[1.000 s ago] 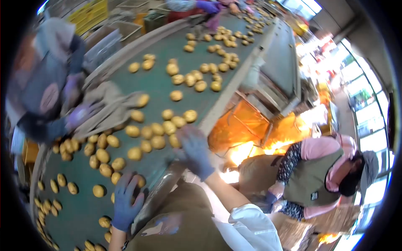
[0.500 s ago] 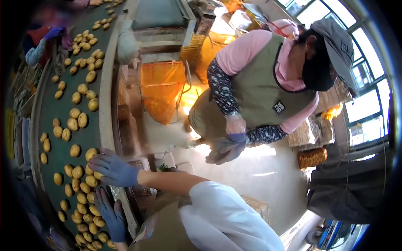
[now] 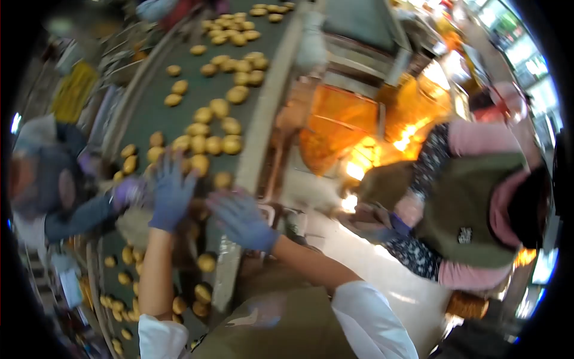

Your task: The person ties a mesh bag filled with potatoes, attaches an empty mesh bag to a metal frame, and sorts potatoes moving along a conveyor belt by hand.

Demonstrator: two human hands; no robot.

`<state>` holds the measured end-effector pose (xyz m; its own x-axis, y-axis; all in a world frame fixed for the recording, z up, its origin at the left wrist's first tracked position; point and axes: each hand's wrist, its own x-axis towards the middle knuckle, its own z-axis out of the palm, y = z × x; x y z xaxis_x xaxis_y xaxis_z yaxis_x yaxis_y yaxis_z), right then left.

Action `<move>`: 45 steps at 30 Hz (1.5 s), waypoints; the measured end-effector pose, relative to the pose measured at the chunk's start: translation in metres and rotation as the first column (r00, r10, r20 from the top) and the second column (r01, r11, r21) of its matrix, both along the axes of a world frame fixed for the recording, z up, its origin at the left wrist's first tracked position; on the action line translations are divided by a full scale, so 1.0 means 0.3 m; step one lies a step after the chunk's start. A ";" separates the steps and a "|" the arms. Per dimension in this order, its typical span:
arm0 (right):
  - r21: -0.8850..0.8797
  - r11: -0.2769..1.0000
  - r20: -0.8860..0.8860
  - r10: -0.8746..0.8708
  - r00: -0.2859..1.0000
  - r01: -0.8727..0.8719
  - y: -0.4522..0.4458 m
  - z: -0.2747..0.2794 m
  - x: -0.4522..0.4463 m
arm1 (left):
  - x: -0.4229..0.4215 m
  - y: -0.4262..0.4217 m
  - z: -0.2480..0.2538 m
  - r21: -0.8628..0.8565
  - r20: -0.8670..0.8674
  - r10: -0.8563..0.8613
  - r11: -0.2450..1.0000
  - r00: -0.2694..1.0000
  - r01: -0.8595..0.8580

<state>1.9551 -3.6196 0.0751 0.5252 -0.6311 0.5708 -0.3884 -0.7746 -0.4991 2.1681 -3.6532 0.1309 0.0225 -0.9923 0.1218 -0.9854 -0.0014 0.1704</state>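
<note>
My left hand (image 3: 172,194), in a blue-grey glove, reaches over the green conveyor belt (image 3: 156,116) with its fingers stretched out and spread. Its fingertips are at a cluster of yellow potatoes (image 3: 198,143); whether they touch is blurred. Nearer the belt's right rim, my right hand (image 3: 244,220), gloved alike, is open with fingers extended, just below a single potato (image 3: 222,180). Neither hand holds anything that I can see. More potatoes (image 3: 206,262) lie on the belt below and between my forearms.
A co-worker's purple-gloved hand (image 3: 130,191) reaches over the belt from the left, close to my left hand. On the right stands another person in an olive apron (image 3: 463,203). The metal belt rim (image 3: 258,143) runs beside my right hand. Orange mesh sacks (image 3: 338,122) stand beyond it.
My view has swung left, shifting the belt rightward in the picture. My left hand has moved forward and left across the belt to other potatoes. The left co-worker's arm has come into view.
</note>
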 end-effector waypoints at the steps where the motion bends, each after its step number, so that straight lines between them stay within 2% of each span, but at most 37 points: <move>1: 0.037 0.999 0.006 0.024 1.000 -0.024 -0.009 0.030 -0.005 | -0.024 0.014 0.107 -0.074 -0.070 -0.023 0.997 0.997 0.018; 3: 0.076 0.996 0.013 0.045 0.999 -0.046 -0.006 0.092 -0.011 | -0.046 0.137 0.305 -0.162 -0.010 -0.058 0.985 0.998 0.056; 4: 0.080 0.996 0.016 0.041 0.999 -0.042 -0.004 0.113 -0.011 | -0.033 0.213 0.348 -0.162 0.008 0.010 0.987 1.000 -0.009; 5: 0.078 0.992 0.028 0.101 0.995 -0.103 -0.002 0.131 -0.006 | -0.032 0.312 0.377 -0.152 -0.057 0.036 0.987 0.998 -0.045; 6: 0.072 0.993 -0.021 0.094 0.995 -0.092 0.022 0.122 -0.007 | -0.041 0.445 0.356 -0.160 -0.137 0.065 0.983 0.988 -0.086; 7: 0.080 0.995 -0.064 0.070 0.996 -0.064 0.017 0.130 -0.007 | -0.043 0.540 0.338 -0.097 -0.146 0.145 0.982 0.979 -0.160; 8: 0.077 0.991 -0.066 0.112 0.992 -0.107 0.019 0.141 0.000 | -0.045 0.646 0.305 -0.033 -0.157 0.221 0.973 0.963 -0.229; 10: 0.120 0.991 -0.077 0.064 0.995 -0.055 0.027 0.156 0.014 | -0.070 0.840 0.245 0.014 -0.161 0.353 0.935 0.922 -0.355; 12: 0.095 0.992 -0.086 0.087 0.993 -0.079 0.033 0.165 0.029 | -0.114 0.979 0.195 0.032 -0.174 0.461 0.886 0.870 -0.462; 13: 0.108 0.981 -0.072 0.167 0.983 -0.159 0.035 0.183 0.030 | -0.144 1.020 0.175 0.047 -0.179 0.537 0.842 0.824 -0.538; 15: 0.128 0.944 -0.093 0.316 0.944 -0.303 0.047 0.199 0.045 | -0.190 1.041 0.144 0.040 -0.192 0.563 0.823 0.804 -0.567; 16: 0.131 0.943 -0.109 0.320 0.941 -0.305 0.068 0.195 0.054 | -0.212 1.034 0.131 0.022 -0.193 0.575 0.813 0.795 -0.582; 18: 0.158 0.834 -0.197 0.551 0.811 -0.529 0.099 0.194 0.064 | -0.237 1.005 0.111 0.044 -0.188 0.575 0.815 0.796 -0.578; 19: 0.163 0.833 -0.208 0.553 0.807 -0.528 0.089 0.201 0.061 | -0.242 0.979 0.106 0.054 -0.192 0.540 0.840 0.820 -0.540; 21: 0.219 0.791 -0.056 0.594 0.802 -0.571 0.072 0.258 0.079 | -0.232 0.963 0.095 0.043 -0.211 0.469 0.881 0.858 -0.471; 22: 0.222 0.790 -0.063 0.596 0.800 -0.571 0.031 0.275 0.076 | -0.233 0.940 0.093 0.045 -0.218 0.470 0.880 0.855 -0.472; 24: 0.265 0.938 -0.123 0.261 0.958 -0.222 -0.077 0.303 0.034 | -0.234 0.886 0.102 0.029 -0.199 0.420 0.906 0.885 -0.423; 26: 0.173 0.984 -0.188 0.072 0.979 -0.039 -0.194 0.245 -0.033 | -0.232 0.808 0.121 0.035 -0.176 0.407 0.913 0.896 -0.407; 28: 0.162 0.986 -0.187 0.075 0.980 -0.044 -0.269 0.251 -0.043 | -0.218 0.716 0.163 0.040 -0.147 0.388 0.922 0.910 -0.386; 30: 0.127 0.987 -0.214 0.123 0.969 -0.098 -0.322 0.253 -0.033 | -0.219 0.615 0.194 0.062 -0.328 0.323 0.945 0.888 -0.320; 32: 0.152 0.981 -0.209 0.152 0.966 -0.121 -0.369 0.245 -0.006 | -0.244 0.546 0.199 0.084 -0.358 0.332 0.942 0.873 -0.324; 34: 0.199 0.964 -0.115 0.202 0.973 -0.177 -0.431 0.259 0.053 | -0.258 0.498 0.180 0.002 -0.382 0.104 0.994 0.918 -0.112; 35: 0.199 0.964 -0.113 0.202 0.973 -0.177 -0.469 0.263 0.086 | -0.276 0.475 0.186 -0.052 -0.423 0.061 0.994 0.904 -0.091; 36: 0.209 0.974 -0.191 0.132 0.973 -0.091 -0.515 0.264 0.122 | -0.280 0.462 0.183 -0.053 -0.421 0.058 0.995 0.905 -0.088; 37: 0.211 0.978 -0.269 0.062 0.961 -0.004 -0.563 0.263 0.154 | -0.281 0.449 0.173 -0.045 -0.409 0.085 0.993 0.909 -0.113; 38: 0.209 0.978 -0.267 0.060 0.962 -0.003 -0.625 0.256 0.165 | -0.282 0.438 0.163 -0.038 -0.398 0.112 0.990 0.911 -0.139; 40: 0.021 0.998 -0.114 -0.048 0.992 0.051 -0.754 0.236 0.146 | -0.265 0.436 0.151 -0.005 -0.380 0.174 0.982 0.908 -0.190; 42: 0.055 0.996 -0.103 -0.064 0.993 0.070 -0.806 0.234 0.118 | -0.249 0.451 0.150 0.046 -0.317 0.294 0.954 0.902 -0.295; 43: 0.097 0.991 -0.102 -0.083 0.991 0.093 -0.825 0.232 0.102 | -0.248 0.459 0.135 0.054 -0.344 0.338 0.939 0.876 -0.341; 45: 0.023 0.997 -0.136 -0.063 0.989 0.067 -0.843 0.187 0.063 | -0.248 0.442 0.137 0.046 -0.307 0.404 0.911 0.862 -0.410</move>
